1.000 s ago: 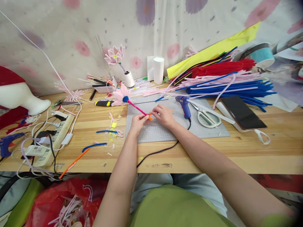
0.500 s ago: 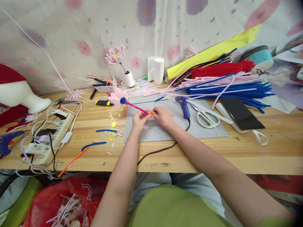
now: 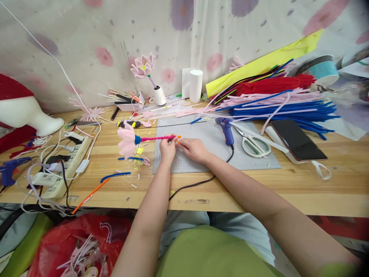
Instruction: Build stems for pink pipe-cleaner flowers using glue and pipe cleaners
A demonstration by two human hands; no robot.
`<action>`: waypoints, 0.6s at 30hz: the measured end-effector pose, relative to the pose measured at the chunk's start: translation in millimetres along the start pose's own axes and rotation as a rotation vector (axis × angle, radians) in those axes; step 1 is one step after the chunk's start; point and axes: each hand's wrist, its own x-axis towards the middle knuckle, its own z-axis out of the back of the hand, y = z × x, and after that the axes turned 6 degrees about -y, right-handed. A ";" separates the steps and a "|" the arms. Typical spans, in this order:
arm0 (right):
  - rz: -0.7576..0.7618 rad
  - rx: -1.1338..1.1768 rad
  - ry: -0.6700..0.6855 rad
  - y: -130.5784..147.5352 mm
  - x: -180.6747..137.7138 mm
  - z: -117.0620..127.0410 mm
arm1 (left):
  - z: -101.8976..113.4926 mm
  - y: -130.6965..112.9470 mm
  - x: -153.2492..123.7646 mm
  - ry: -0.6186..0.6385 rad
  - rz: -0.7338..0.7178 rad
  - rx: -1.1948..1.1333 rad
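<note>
Between the thumb and fingers of my left hand (image 3: 168, 149) is the stem of a pipe-cleaner flower (image 3: 127, 141). Its pink petals point left, a blue band sits at their base, and the stem is wrapped in magenta. At the stem's right end is an orange pipe cleaner (image 3: 179, 139), partly hidden by fingers. My right hand (image 3: 193, 149) pinches that orange piece, close beside the left. Both hands are over the grey cutting mat (image 3: 201, 167). To their right lie a purple glue gun (image 3: 226, 130) and white-handled scissors (image 3: 256, 147).
Bundled pipe cleaners (image 3: 282, 109) fill the back right, behind a phone (image 3: 299, 139). A power strip (image 3: 77, 154) with tangled cables sits at left. Orange (image 3: 90, 196) and blue offcuts lie near the front edge. A second flower (image 3: 144, 67) stands in a thread spool (image 3: 159, 96).
The flower head has swung left and down, so the stem now lies nearly level. Both hands stay close together at its right end. The whole view has shifted slightly.
</note>
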 end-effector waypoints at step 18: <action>-0.169 0.013 0.042 -16.7 5.0 0.6 | -5.7 -12.4 -5.1 0.043 0.120 -0.254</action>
